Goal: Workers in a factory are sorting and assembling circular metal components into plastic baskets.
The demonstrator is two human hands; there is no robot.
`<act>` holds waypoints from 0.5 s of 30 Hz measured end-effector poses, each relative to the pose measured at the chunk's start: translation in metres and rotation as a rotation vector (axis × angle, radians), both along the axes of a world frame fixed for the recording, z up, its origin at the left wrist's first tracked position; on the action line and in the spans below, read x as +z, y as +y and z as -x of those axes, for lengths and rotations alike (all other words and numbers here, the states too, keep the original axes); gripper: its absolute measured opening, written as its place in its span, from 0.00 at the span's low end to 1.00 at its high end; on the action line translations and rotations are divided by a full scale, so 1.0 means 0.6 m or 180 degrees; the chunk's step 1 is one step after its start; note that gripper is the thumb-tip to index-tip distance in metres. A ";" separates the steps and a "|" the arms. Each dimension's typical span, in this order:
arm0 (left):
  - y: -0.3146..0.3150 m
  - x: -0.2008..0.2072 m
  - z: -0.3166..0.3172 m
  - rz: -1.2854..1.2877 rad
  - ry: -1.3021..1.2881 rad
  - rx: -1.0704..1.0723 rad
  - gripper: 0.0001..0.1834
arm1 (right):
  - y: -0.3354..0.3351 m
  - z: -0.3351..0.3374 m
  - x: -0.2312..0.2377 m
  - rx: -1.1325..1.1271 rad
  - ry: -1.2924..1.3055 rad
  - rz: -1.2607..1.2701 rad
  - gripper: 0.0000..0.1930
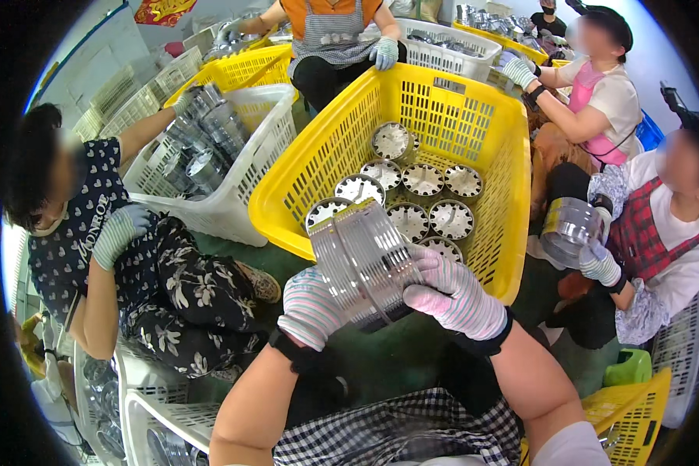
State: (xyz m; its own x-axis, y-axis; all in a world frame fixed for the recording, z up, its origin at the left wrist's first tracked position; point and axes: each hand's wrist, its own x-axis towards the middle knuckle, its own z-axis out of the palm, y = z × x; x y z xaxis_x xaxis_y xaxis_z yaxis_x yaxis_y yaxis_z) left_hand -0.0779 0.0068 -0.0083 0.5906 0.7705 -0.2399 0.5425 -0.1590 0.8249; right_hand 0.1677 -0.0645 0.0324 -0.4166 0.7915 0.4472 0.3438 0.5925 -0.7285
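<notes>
Between my two hands is a stack of thin, shiny round metal pieces with a ribbed side (367, 260), tilted over the near edge of a yellow plastic basket (512, 202). My left hand (312, 309), in a striped glove, is closed against its left end. My right hand (462, 293), gloved the same way, grips the right end with the thumb on its side. Inside the basket stand several similar round stacks (422, 179) with notched silver tops. The held stack hides part of the nearest ones.
At left, a co-worker reaches into a white basket (276, 175) of metal pieces. Another at right holds a similar stack (571, 225). More people sit beyond the yellow basket. White baskets (144, 400) stand near left; a green stool (629, 366) and another yellow basket (637, 412) lie near right.
</notes>
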 end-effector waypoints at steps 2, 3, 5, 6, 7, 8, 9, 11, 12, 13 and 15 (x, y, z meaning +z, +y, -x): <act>-0.003 0.010 0.001 -0.0686 -0.0348 -0.0168 0.25 | 0.013 -0.028 -0.013 -0.0081 -0.0463 -0.0645 0.16; -0.010 0.038 0.002 -0.0357 -0.1201 -0.0083 0.25 | 0.028 -0.045 -0.014 -0.0325 -0.0890 -0.0962 0.16; -0.031 0.084 -0.001 -0.0068 -0.1741 0.0045 0.26 | 0.031 -0.052 -0.003 -0.0811 -0.1428 -0.0799 0.18; -0.038 0.089 -0.001 -0.0293 -0.1500 0.0137 0.26 | 0.033 -0.052 -0.009 -0.1222 -0.1234 -0.0729 0.18; -0.031 0.070 0.001 -0.0819 -0.0989 0.0119 0.26 | 0.033 -0.051 -0.011 -0.1629 -0.1035 -0.0655 0.18; -0.023 0.051 0.003 -0.1338 -0.0453 0.0103 0.26 | 0.027 -0.054 -0.009 -0.1377 -0.0317 -0.0254 0.18; 0.002 -0.011 0.027 0.0001 -0.1855 0.0384 0.26 | 0.023 -0.040 -0.005 -0.1296 -0.0293 -0.0263 0.18; 0.017 -0.052 0.024 0.1429 -0.3303 0.0572 0.27 | 0.000 -0.029 0.001 -0.0544 0.0789 0.0431 0.19; 0.015 -0.052 0.017 0.1057 -0.3054 0.0408 0.26 | -0.012 -0.019 0.003 -0.0277 0.1171 0.0708 0.20; 0.012 -0.050 0.010 0.0685 -0.2801 0.0247 0.25 | -0.017 -0.003 0.011 -0.0564 0.0396 0.0676 0.21; 0.005 -0.034 -0.008 -0.0045 -0.2272 -0.0098 0.24 | 0.004 -0.028 -0.045 0.0274 0.0651 0.0039 0.15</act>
State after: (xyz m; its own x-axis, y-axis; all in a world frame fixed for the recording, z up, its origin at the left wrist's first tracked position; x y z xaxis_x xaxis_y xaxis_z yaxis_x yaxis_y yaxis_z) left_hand -0.0734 0.0098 -0.0288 0.6213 0.7511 0.2233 -0.1341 -0.1788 0.9747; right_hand 0.1843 -0.0619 0.0053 -0.3844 0.7629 0.5198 0.1368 0.6039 -0.7852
